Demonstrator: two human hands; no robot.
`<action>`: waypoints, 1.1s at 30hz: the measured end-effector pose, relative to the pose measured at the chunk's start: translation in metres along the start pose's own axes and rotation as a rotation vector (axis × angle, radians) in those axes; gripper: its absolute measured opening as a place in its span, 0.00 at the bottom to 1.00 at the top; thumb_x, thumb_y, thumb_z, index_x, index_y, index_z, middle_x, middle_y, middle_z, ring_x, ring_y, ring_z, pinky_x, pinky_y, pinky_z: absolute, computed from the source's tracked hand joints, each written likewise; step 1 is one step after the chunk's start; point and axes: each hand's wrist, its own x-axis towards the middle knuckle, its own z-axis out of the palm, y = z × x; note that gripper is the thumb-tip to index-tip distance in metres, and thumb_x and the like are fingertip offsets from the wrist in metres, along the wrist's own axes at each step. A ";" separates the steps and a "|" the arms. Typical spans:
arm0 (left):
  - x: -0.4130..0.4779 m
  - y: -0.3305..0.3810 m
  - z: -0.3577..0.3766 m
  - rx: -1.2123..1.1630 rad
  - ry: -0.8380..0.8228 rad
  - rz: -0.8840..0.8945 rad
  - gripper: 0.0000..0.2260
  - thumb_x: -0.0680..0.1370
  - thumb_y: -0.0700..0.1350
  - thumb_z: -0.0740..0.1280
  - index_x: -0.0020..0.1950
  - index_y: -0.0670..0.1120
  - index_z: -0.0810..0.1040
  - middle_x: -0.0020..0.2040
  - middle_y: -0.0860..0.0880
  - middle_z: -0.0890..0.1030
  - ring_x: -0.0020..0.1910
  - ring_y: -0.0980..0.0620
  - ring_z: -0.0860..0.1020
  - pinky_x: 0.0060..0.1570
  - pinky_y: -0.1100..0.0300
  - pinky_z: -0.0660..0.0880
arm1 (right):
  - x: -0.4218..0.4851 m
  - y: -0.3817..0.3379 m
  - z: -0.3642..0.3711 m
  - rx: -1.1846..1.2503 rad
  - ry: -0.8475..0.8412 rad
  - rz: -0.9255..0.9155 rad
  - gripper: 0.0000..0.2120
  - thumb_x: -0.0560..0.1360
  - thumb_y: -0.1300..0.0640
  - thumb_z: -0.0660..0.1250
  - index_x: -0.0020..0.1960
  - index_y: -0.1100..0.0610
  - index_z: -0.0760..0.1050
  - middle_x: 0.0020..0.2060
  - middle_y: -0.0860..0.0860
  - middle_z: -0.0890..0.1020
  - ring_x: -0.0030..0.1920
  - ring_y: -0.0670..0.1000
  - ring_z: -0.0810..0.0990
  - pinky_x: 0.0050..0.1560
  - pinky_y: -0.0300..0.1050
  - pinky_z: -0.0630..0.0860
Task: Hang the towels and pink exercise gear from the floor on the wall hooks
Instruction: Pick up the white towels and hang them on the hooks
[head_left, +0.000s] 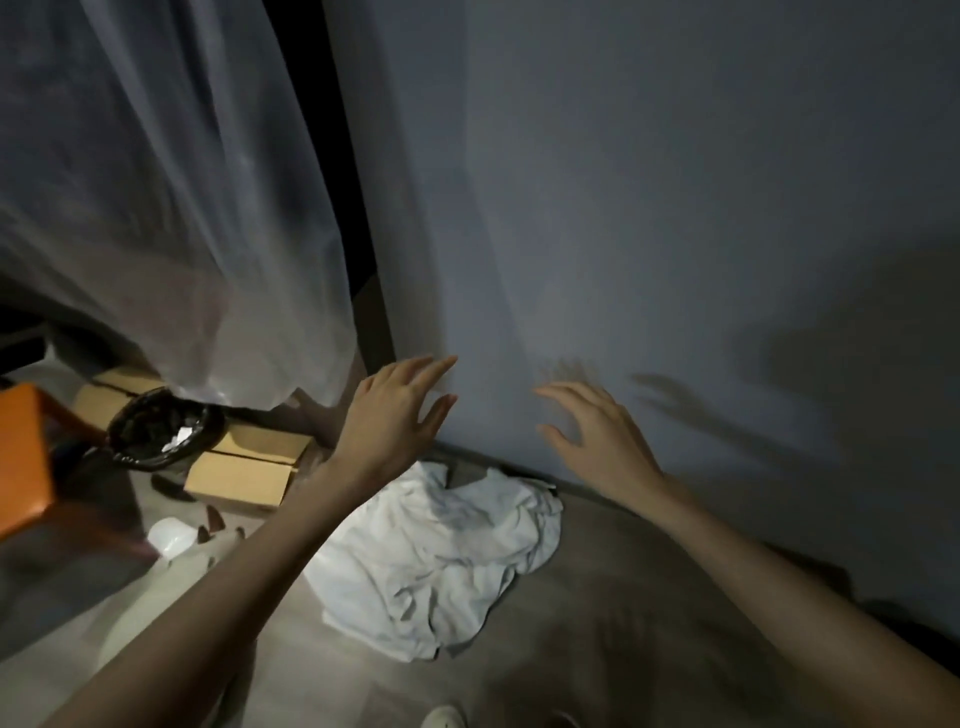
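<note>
Both hands reached out over the floor (597, 649), the left hand (387, 415) and right hand (597, 436) each with fingers spread and holding nothing. A crumpled white towel (441, 556) (partly shadowed) lay below them against the far wall (649, 208).

Dim room, light coming from the left: 2 hand shadows fall rightward on the grey wall (675, 208). The white towel (441, 561) is brightest. The right hand (597, 436) smears with motion at the fingertips; frame edges bow.
</note>
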 end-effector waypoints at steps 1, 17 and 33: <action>-0.003 -0.011 0.011 -0.010 -0.024 -0.023 0.23 0.78 0.60 0.53 0.72 0.55 0.64 0.69 0.49 0.71 0.67 0.46 0.70 0.62 0.46 0.71 | 0.005 0.001 0.014 0.005 -0.027 0.012 0.19 0.76 0.50 0.64 0.66 0.51 0.71 0.64 0.47 0.75 0.63 0.51 0.72 0.60 0.42 0.67; -0.079 -0.144 0.246 -0.226 -0.314 -0.565 0.20 0.79 0.53 0.60 0.71 0.53 0.67 0.63 0.49 0.77 0.61 0.47 0.75 0.52 0.54 0.74 | 0.037 0.103 0.284 0.175 -0.464 0.252 0.15 0.72 0.54 0.68 0.58 0.55 0.77 0.53 0.54 0.81 0.55 0.55 0.78 0.54 0.51 0.76; -0.161 -0.313 0.712 -0.132 -0.710 -0.510 0.34 0.71 0.54 0.71 0.74 0.56 0.60 0.70 0.48 0.67 0.68 0.45 0.66 0.61 0.50 0.71 | -0.013 0.264 0.744 0.347 -0.755 0.280 0.17 0.72 0.52 0.69 0.60 0.51 0.75 0.55 0.49 0.79 0.51 0.46 0.77 0.51 0.36 0.72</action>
